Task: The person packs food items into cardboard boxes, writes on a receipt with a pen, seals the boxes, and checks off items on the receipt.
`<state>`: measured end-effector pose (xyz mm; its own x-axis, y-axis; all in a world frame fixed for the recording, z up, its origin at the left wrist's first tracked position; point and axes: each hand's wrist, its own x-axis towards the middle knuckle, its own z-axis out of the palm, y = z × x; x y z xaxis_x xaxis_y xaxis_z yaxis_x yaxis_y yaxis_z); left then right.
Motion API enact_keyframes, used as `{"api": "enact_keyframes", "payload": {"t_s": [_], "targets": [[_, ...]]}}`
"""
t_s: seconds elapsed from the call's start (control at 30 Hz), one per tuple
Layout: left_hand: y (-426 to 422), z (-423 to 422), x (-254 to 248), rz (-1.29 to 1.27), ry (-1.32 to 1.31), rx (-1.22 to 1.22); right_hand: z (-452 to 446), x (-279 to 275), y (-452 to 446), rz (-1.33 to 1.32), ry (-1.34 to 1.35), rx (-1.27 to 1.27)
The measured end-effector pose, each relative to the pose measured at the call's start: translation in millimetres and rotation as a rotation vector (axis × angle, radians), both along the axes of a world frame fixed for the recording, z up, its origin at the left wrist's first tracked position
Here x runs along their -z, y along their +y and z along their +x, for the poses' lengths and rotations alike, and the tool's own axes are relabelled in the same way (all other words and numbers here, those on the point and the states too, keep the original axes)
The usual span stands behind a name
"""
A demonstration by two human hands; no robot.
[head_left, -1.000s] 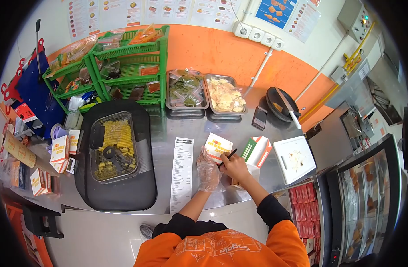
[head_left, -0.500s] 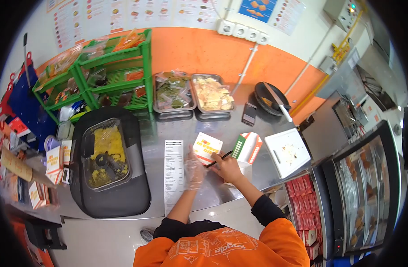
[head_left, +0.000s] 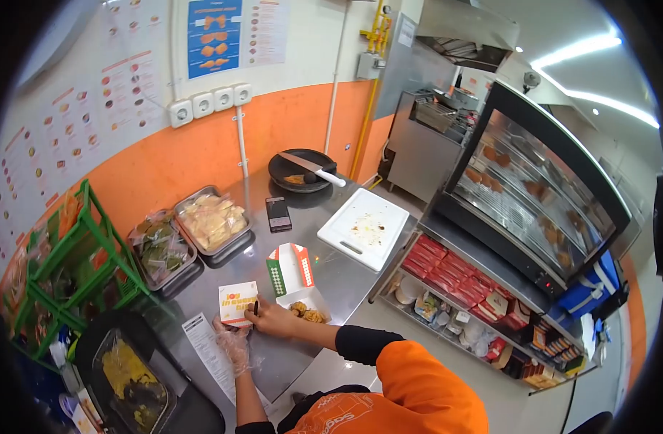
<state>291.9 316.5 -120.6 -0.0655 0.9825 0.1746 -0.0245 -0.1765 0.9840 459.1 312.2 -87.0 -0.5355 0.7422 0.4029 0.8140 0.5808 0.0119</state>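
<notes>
A small white and orange carton with printed lettering stands closed on the steel counter. My left hand, in a clear plastic glove, is at the carton's near side, its fingers closed against it. In my bare right hand is a black pen, its tip close to the carton's right edge. Just to the right, an opened green, white and orange carton holds fried pieces, partly covered by my forearm. A long printed receipt lies left of my gloved hand.
A white cutting board lies at the right, with a black mortar and knife behind. Beyond the phone are food trays; green racks stand left. A glass display case is right.
The camera has swung to the right, bringing the display case and shelves into fuller view. The lettering on the closed carton now appears upside down. The pen stays in my right hand.
</notes>
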Motion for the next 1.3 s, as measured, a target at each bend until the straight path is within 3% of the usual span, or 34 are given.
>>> {"api": "enact_keyframes", "payload": {"t_s": [0.1, 0.2, 0.3, 0.4, 0.47, 0.57, 0.67, 0.8, 0.83, 0.93, 0.97, 1.0, 1.03, 1.07, 1.1, 1.13, 1.17, 1.23, 1.3], "targets": [[-1, -2, -3, 0.022, 0.278, -0.133, -4, -4, -3, 0.019, 0.004, -0.009], [8, -3, 13, 0.057, 0.298, -0.207, -4, -2, -5, -0.173, 0.108, 0.019], [2, -10, 1, -0.031, 0.226, -0.086, -4, 2, -7, -0.176, 0.115, 0.065], [4, -28, -10, 0.034, 0.333, 0.119, -17, -18, -19, -0.12, 0.027, 0.154], [9, -38, -11, -0.116, 0.175, 0.105, -18, -21, -18, -0.106, 0.017, 0.17], [20, -43, -8, -0.278, 0.163, 0.062, -18, -2, -6, -0.126, 0.332, 0.136], [22, -40, -14, -0.314, 0.264, 0.022, -32, -11, -9, -0.391, 0.807, 0.355], [38, -41, 23, -0.244, 0.388, -0.079, -49, -4, -2, -0.166, 1.068, 0.588], [26, -31, -8, -0.303, 0.23, -0.054, -52, -1, -3, -0.168, 1.067, 0.585], [18, -29, -30, -0.267, 0.237, -0.051, -51, -3, 1, -0.169, 1.064, 0.602], [18, -33, -19, -0.184, 0.055, 0.028, -48, -10, -2, -0.208, 1.099, 0.604], [6, -30, -44, -0.206, 0.037, 0.0, -51, -27, -9, -0.272, 1.126, 0.585], [-5, -32, -70, -0.298, -0.124, 0.068, -53, -45, -17, -0.23, 1.104, 0.557], [-11, -34, -80, -0.347, -0.218, -0.015, -53, -52, -22, -0.133, 1.034, 0.517], [-18, -41, -92, -0.434, -0.134, -0.099, -57, -72, -24, 0.126, 0.906, 0.422], [-18, -49, -82, -0.408, -0.258, -0.157, -61, -95, -37, -0.065, 0.914, 0.421], [-23, -63, -75, -0.409, -0.201, -0.197, -75, -140, -52, -0.333, 0.989, 0.498], [-63, -95, -139, -0.339, -0.503, -0.24, -100, -151, -55, -0.264, 1.249, 0.159], [-95, -146, -183, -0.262, -0.621, -0.281, -134, -177, -63, -0.5, 1.464, -0.094]]}}
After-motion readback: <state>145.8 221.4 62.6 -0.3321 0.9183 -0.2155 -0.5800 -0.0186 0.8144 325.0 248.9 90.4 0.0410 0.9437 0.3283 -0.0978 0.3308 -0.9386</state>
